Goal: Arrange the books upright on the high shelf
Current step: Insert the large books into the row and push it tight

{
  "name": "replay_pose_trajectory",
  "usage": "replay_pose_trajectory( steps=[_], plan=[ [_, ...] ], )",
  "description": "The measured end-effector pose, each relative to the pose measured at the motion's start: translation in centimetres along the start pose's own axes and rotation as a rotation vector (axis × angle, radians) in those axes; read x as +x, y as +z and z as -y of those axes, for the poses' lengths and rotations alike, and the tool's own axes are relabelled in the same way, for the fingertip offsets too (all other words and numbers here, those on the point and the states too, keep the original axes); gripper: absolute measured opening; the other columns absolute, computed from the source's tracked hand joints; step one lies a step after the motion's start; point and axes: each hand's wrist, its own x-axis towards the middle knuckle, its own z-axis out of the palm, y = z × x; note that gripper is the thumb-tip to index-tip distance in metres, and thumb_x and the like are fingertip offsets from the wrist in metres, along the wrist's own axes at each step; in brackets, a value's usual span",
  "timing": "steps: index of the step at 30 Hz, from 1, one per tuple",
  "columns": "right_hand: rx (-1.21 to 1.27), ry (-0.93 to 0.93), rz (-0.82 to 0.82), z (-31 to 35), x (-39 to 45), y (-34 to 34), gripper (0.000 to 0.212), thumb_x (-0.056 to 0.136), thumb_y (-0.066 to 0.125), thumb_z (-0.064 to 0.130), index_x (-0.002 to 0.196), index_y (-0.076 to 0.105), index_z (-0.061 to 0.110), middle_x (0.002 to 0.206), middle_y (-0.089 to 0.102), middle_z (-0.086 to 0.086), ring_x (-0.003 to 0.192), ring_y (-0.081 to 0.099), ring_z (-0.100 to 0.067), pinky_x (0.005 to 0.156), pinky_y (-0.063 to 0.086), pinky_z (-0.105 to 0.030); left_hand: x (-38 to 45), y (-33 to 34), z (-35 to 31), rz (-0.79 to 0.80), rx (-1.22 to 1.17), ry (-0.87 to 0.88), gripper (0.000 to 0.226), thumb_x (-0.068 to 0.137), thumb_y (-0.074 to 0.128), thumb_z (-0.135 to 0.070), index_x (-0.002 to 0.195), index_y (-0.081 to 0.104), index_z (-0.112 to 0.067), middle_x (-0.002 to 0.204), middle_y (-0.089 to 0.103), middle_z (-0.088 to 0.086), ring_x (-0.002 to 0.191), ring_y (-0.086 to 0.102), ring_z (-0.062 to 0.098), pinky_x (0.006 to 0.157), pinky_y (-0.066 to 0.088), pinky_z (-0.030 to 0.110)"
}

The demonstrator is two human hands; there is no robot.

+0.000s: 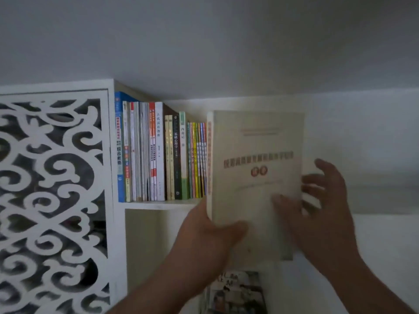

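Cream-covered book (256,177) is not yet shelved, gripped low by the left hand (210,234), right hand (322,200) spread open against its edge, beside the upright row (158,152) already on the high shelf (163,203).

A home room with a white bookcase set high against the wall

The place looked domestic: a white bookcase (118,141) stood against a plain pale wall (226,41), its left door a carved scrollwork panel (52,189) of the decorative household sort. On the high shelf (158,204) a row of paperbacks (158,152) stood upright, textbooks and slim coloured children's volumes mixed together, their spines printed in Chinese. Lower, near the bottom edge, an illustrated book cover (238,293) showed, blurred. The light was dim and even.
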Motion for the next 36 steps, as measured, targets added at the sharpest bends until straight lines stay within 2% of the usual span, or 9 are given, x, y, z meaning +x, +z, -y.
replay_pose_trajectory(
  steps=[3,6,9,13,16,22,27,32,36],
  plan=[
    [-0.21,-0.101,0.083,2.4,4.7,3.8,0.079,0.081,0.084,0.05,0.15,0.046,0.045,0.139,0.048,0.01,0.126,0.053,-0.012,0.102,0.048,-0.035,5.7,1.0,-1.8,-0.145,0.014,0.28,0.052,0.098,0.062,-0.008,0.134,0.055,-0.045,0.124,0.066,-0.022,0.119,0.063,0.006,0.086,0.06,0.024],
    [0.147,0.223,0.492,3.8,6.4,7.9,0.08,0.088,0.072,0.063,0.158,0.032,0.055,0.159,0.044,0.022,0.143,0.045,-0.006,0.117,0.04,-0.042,10.1,2.3,-0.5,-0.19,0.159,0.368,0.068,0.095,0.065,-0.007,0.154,0.041,-0.031,0.15,0.055,-0.004,0.138,0.053,0.018,0.111,0.05,0.046],
    [0.122,0.283,0.566,1.7,7.3,10.7,0.081,0.09,0.066,0.067,0.159,0.025,0.058,0.162,0.041,0.027,0.148,0.041,-0.005,0.127,0.03,-0.046,13.1,2.3,2.8,-0.228,0.121,0.425,0.051,0.093,0.076,-0.029,0.142,0.064,-0.024,0.154,0.054,0.007,0.142,0.052,0.022,0.123,0.034,0.044],
    [0.039,0.285,0.5,-1.1,7.7,11.8,0.054,0.107,0.045,0.059,0.159,0.034,0.05,0.152,0.054,0.022,0.139,0.051,-0.006,0.125,0.036,-0.042,12.9,1.7,6.5,-0.092,0.623,0.6,0.066,0.094,0.061,-0.047,0.155,0.041,-0.033,0.151,0.049,-0.007,0.137,0.047,0.006,0.115,0.044,0.031],
    [0.027,0.296,0.457,-1.6,8.1,12.6,0.053,0.113,0.036,0.049,0.164,0.022,0.048,0.149,0.054,0.017,0.136,0.054,-0.01,0.123,0.038,-0.039,12.9,-0.4,7.2,-0.008,0.718,0.463,0.068,0.082,0.066,-0.052,0.146,0.048,-0.036,0.13,0.054,-0.011,0.118,0.046,0.007,0.102,0.05,0.031],
    [-0.057,0.216,0.502,-4.1,9.6,15.8,0.073,0.099,0.039,0.071,0.159,-0.002,0.06,0.169,0.033,0.007,0.15,0.041,-0.022,0.126,0.034,-0.051,13.3,-6.1,8.6,-0.069,1.042,0.638,0.046,0.091,0.063,-0.032,0.136,0.066,-0.023,0.131,0.056,0.0,0.123,0.048,0.018,0.104,0.047,0.032],
    [-0.067,0.136,0.517,-4.7,9.7,16.2,0.068,0.111,0.041,0.049,0.164,-0.003,0.048,0.166,0.036,0.009,0.148,0.042,-0.016,0.125,0.033,-0.038,13.2,-6.7,10.1,-0.047,1.055,0.722,0.036,0.098,0.048,-0.033,0.122,0.073,-0.025,0.124,0.059,-0.004,0.116,0.053,0.014,0.101,0.048,0.029],
    [-0.098,0.113,0.472,-3.7,9.5,15.9,0.049,0.114,0.039,0.04,0.155,0.016,0.055,0.15,0.05,0.015,0.134,0.053,-0.009,0.103,0.042,-0.02,13.1,-6.3,8.4,0.011,0.987,0.516,0.052,0.093,0.042,-0.043,0.139,0.063,-0.029,0.13,0.059,-0.008,0.119,0.048,0.009,0.106,0.043,0.03],
    [-0.087,0.109,0.349,-1.3,6.4,15.1,0.053,0.113,0.038,0.045,0.162,0.02,0.051,0.149,0.057,0.018,0.131,0.06,-0.006,0.112,0.048,-0.033,10.4,-5.8,2.9,0.268,0.23,0.132,0.033,0.106,0.048,-0.05,0.138,0.049,-0.059,0.126,0.057,-0.04,0.122,0.051,-0.012,0.109,0.043,0.021]
  ],
)
